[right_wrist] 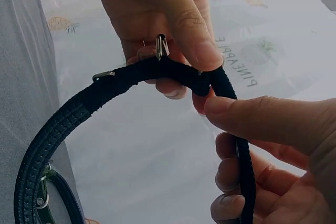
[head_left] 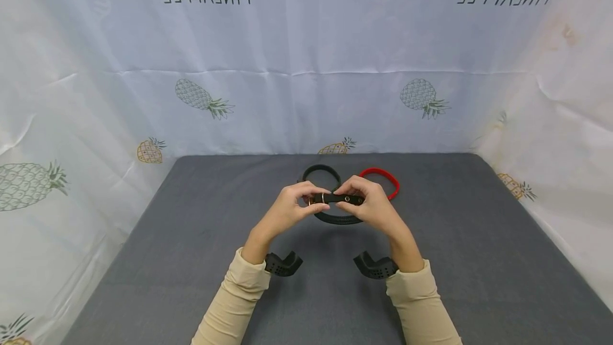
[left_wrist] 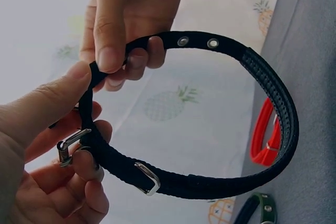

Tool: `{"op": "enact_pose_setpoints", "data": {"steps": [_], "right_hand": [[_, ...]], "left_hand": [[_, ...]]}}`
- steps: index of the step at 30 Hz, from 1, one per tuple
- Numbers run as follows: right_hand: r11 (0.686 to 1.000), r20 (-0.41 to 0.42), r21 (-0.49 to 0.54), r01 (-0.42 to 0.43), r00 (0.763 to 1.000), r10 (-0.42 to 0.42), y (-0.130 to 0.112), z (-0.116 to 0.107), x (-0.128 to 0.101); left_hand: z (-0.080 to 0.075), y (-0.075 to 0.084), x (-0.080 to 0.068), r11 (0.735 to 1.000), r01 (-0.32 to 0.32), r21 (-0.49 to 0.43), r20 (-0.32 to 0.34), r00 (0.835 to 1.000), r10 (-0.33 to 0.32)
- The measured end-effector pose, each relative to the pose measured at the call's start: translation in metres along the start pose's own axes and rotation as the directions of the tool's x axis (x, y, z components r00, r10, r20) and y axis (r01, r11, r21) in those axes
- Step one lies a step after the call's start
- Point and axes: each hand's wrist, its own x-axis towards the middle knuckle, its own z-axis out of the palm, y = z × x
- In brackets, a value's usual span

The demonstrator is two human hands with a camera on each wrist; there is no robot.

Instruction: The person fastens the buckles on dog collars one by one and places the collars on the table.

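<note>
Pinched in both grips: black buckled collar point(head_left: 339, 199), held up just above the grey counter point(head_left: 191, 260) near its middle. Left hand point(head_left: 287, 207) clamped on the buckle end, thumb on top and fingers curled beneath, with the metal buckle point(left_wrist: 71, 146) against the fingertips and a second metal loop point(left_wrist: 148, 178) a little farther along the strap. Right hand point(head_left: 371, 206) gripping the strap's free end, thumb and forefinger pressed on it just beside the left thumb, with two metal eyelets point(left_wrist: 197, 41) showing on the strap past the right fingers. Collar curved into a near-closed ring, ribbed on its inner face, hanging from the two grips with its far arc toward the counter.

Seen from the right wrist: left hand point(right_wrist: 157, 19) above, right hand point(right_wrist: 273, 150) below, strap point(right_wrist: 68, 119) running between them and arcing down to the left, the buckle's metal tongue point(right_wrist: 161, 45) standing up between the left fingers.

Lying on the counter behind the hands: red collar point(head_left: 385, 177) to the right, another dark collar point(head_left: 321, 172) to the left of it, both close to the held one. Pineapple-print cloth point(head_left: 306, 68) hung around the counter on three sides. Beige sleeves point(head_left: 239, 292) on both arms, black wrist mounts point(head_left: 282, 264) at the cuffs.
</note>
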Motion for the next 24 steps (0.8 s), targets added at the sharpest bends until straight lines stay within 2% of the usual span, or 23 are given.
{"op": "enact_pose_setpoints", "data": {"steps": [7,17,20,24], "right_hand": [[0.999,0.046,0.024,-0.021,0.999,0.020,-0.003,0.003,0.000],[0.994,0.021,0.054,-0.093,0.996,0.092,-0.003,0.015,0.003],[0.993,0.004,0.056,-0.105,0.994,0.105,-0.003,0.015,0.004],[0.991,-0.031,0.058,-0.118,0.992,0.120,-0.002,0.012,0.004]], "left_hand": [[0.002,0.000,-0.001,1.000,0.008,-0.018,-0.003,1.000,-0.008],[0.007,0.000,0.000,1.000,-0.013,0.028,-0.021,1.000,0.014],[0.006,0.001,0.000,0.999,0.005,0.044,-0.013,1.000,-0.004],[0.003,0.002,-0.001,0.998,0.057,0.012,-0.017,0.998,-0.056]]}}
